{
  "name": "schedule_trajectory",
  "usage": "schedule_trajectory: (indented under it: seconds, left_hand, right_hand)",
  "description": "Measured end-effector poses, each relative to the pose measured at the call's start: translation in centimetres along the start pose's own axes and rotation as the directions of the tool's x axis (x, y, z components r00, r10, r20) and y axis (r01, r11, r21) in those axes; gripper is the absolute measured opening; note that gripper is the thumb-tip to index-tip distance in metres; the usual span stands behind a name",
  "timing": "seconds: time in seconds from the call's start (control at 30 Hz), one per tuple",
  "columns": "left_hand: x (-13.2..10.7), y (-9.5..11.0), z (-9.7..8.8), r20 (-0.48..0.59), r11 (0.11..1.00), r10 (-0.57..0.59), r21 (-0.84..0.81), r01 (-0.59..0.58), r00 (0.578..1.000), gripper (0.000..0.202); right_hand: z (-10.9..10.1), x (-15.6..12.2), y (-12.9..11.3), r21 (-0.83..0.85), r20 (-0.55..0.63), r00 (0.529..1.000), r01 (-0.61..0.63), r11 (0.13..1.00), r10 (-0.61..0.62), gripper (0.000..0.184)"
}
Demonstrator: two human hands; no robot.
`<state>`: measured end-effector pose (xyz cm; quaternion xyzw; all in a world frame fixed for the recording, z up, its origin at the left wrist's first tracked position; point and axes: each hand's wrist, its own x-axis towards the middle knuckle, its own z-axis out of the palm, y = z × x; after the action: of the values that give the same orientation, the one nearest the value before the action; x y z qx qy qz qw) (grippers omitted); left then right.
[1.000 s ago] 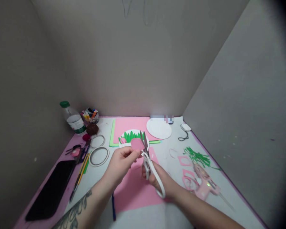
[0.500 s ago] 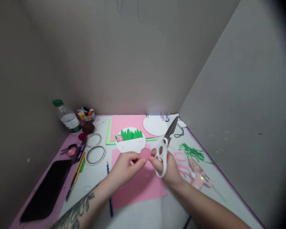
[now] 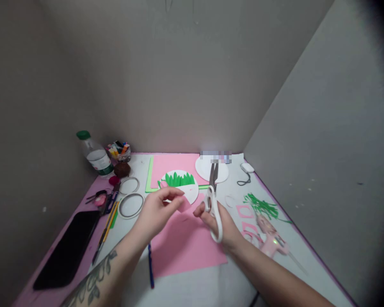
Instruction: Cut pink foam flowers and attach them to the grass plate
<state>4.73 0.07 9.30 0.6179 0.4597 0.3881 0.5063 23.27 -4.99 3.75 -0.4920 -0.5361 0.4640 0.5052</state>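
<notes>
Walls of plain grey board close in on three sides, making a narrow booth around a white table (image 3: 192, 290) with a pink strip along its left edge. At the far left corner stand a water bottle (image 3: 96, 155) with a green cap and a cup of markers (image 3: 119, 151). Two tape rings (image 3: 130, 196) lie nearer, and beside them are pencils (image 3: 107, 230) and a black phone (image 3: 67, 249), which lies flat on the pink strip. A large pink sheet (image 3: 185, 247) lies in the middle of the table, under both hands. Beyond it sits a paper plate (image 3: 187, 194) with green paper grass stuck to it, and a bare white plate (image 3: 224, 172) lies farther back. On the right are green scraps (image 3: 262, 207), pink cut-out frames (image 3: 245, 211) and a pink glue gun (image 3: 270, 241).

The left hand (image 3: 155, 211), on a tattooed forearm, is raised above the sheet with its fingers bent inward. Thumb and fingertips pinch a small pink cut-out (image 3: 183, 205), which is held just in front of the grass plate. The right hand (image 3: 222, 224) hovers just beside it, with its fingers curled through the white handles of the scissors (image 3: 213, 200) and gripping them firmly. The blades point away from the person toward the back wall, and they look nearly closed. The two hands are close but not touching, and the cut-out sits between the left fingertips and the scissor handles.
</notes>
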Motion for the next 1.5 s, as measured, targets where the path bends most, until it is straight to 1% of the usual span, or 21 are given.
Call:
schedule_trajectory:
  seconds: [0.03, 0.1, 0.2, 0.27, 0.3, 0.43, 0.53, 0.6, 0.73, 0.9, 1.07, 1.23, 1.5]
  left_hand:
    - [0.2, 0.0, -0.4, -0.050, 0.998, 0.002, -0.055, -0.005, 0.999, 0.019]
    - [0.5, 0.1, -1.2, -0.130, 0.987, -0.007, -0.160, -0.014, 0.992, 0.023]
    - [0.8, 0.2, -1.6, -0.185, 0.966, -0.035, -0.259, -0.014, 0.982, 0.030]
    - [0.6, 0.4, -1.6, -0.172, 0.953, -0.050, -0.304, -0.005, 0.984, 0.028]
    - [0.5, 0.4, -1.6, -0.154, 0.944, -0.057, -0.329, 0.003, 0.987, 0.025]
    - [0.0, 0.7, -1.3, -0.091, 0.914, -0.105, -0.401, 0.060, 0.990, 0.017]
    - [-0.1, 0.9, -1.1, -0.085, 0.913, -0.128, -0.399, 0.084, 0.988, 0.015]
    - [-0.2, 1.1, -1.0, -0.085, 0.921, -0.127, -0.380, 0.086, 0.988, 0.015]
    - [-0.2, 1.3, -0.8, -0.095, 0.947, -0.108, -0.312, 0.073, 0.990, 0.016]
    - [-0.4, 1.1, -0.3, -0.096, 0.963, -0.075, -0.266, 0.047, 0.992, 0.016]
    - [-0.5, 0.8, 0.1, -0.078, 0.968, -0.063, -0.246, 0.042, 0.995, 0.017]
    - [-0.6, 0.8, 0.2, -0.055, 0.971, -0.064, -0.232, 0.050, 0.996, 0.019]
    - [-0.6, 0.6, 0.2, -0.053, 0.972, -0.059, -0.231, 0.045, 0.997, 0.020]
  right_hand:
    - [-0.1, 0.0, 0.1, 0.021, 0.027, 1.000, 0.001, 1.000, -0.002, 0.037]
    - [-0.1, -0.1, 0.5, 0.052, 0.075, 0.996, -0.044, 0.998, 0.040, 0.042]
    - [0.1, -0.3, 1.1, 0.077, 0.134, 0.979, -0.163, 0.984, 0.151, 0.046]
    - [0.4, -0.4, 1.2, 0.081, 0.175, 0.966, -0.208, 0.975, 0.191, 0.047]
    - [0.5, -0.5, 1.1, 0.072, 0.197, 0.961, -0.210, 0.975, 0.193, 0.047]
    - [1.0, -0.9, 0.6, 0.010, 0.298, 0.944, -0.148, 0.989, 0.139, 0.053]
    - [1.5, -1.2, 0.3, -0.004, 0.364, 0.923, -0.132, 0.991, 0.125, 0.055]
    - [1.7, -1.5, 0.2, 0.003, 0.378, 0.917, -0.134, 0.991, 0.123, 0.054]
    - [1.8, -1.6, -0.3, 0.024, 0.376, 0.917, -0.150, 0.988, 0.130, 0.053]
    - [1.9, -1.5, -0.8, -0.004, 0.382, 0.916, -0.136, 0.991, 0.127, 0.062]
    - [1.9, -1.6, -0.5, 0.002, 0.379, 0.918, -0.126, 0.992, 0.116, 0.069]
    - [1.8, -1.6, -0.6, -0.001, 0.375, 0.921, -0.118, 0.993, 0.110, 0.069]
    - [1.8, -1.6, -0.3, 0.019, 0.381, 0.915, -0.148, 0.989, 0.129, 0.069]
